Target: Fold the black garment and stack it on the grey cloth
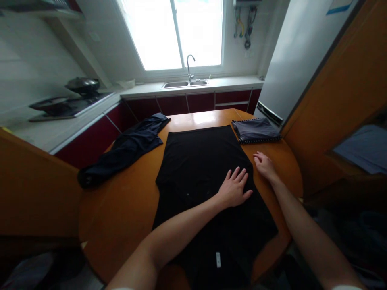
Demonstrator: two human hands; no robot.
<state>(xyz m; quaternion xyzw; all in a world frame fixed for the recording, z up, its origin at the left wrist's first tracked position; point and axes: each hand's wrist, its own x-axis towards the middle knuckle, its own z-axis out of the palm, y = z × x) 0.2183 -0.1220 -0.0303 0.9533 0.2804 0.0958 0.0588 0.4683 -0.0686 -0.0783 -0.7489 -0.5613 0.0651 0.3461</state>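
A black garment, apparently a shirt (196,161), lies spread out over the middle of the wooden table (121,213), a small white label (218,259) showing near its close end. My left hand (234,188) rests flat on the cloth towards its right side, fingers spread, holding nothing. Just beyond the garment's right edge, my right hand (265,166) is low over the table with its fingers loosely bent. No cloth shows between those fingers, and a slim gap of table separates them from the garment.
Dark blue clothing (130,147) lies bunched along the table's left side. At the far right is a folded grey cloth with a patterned border (256,129). Behind the table are a counter with a sink (177,84), a stove with pans (83,85) and a fridge (290,60).
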